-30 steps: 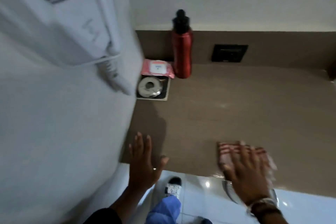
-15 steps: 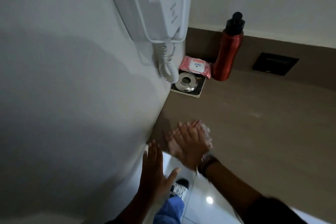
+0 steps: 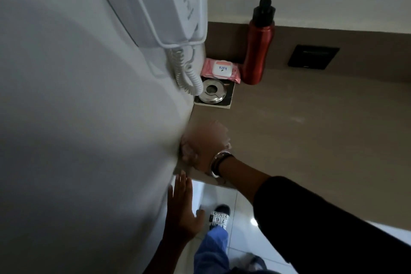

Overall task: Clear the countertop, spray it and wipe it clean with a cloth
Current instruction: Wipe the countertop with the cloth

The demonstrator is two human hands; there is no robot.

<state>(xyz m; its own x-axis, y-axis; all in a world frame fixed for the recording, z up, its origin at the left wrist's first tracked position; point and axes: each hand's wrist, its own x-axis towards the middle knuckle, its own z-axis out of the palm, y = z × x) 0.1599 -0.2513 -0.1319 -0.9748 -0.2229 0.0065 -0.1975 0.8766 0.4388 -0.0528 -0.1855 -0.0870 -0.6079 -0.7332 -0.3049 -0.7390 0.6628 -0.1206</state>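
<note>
The brown countertop (image 3: 311,140) runs from the left wall to the right edge of view. My right hand (image 3: 203,144), blurred by motion, presses a pale red-striped cloth (image 3: 225,143) flat on the counter's near left corner, against the wall. The cloth shows only at the hand's edges. My left hand (image 3: 181,209) hangs below the counter's front edge with fingers spread, holding nothing, next to the wall.
At the back left corner stand a red bottle (image 3: 256,51) with a black cap, a pink wipes pack (image 3: 221,70) and a metal ring on a dark square tray (image 3: 213,93). A white wall phone (image 3: 173,6) with coiled cord hangs above. A black socket plate (image 3: 313,56) sits in the backsplash.
My right hand has swept the cloth from the counter's front right leftward into the corner by the wall. My left hand stayed low by the counter edge. The view turned left.
</note>
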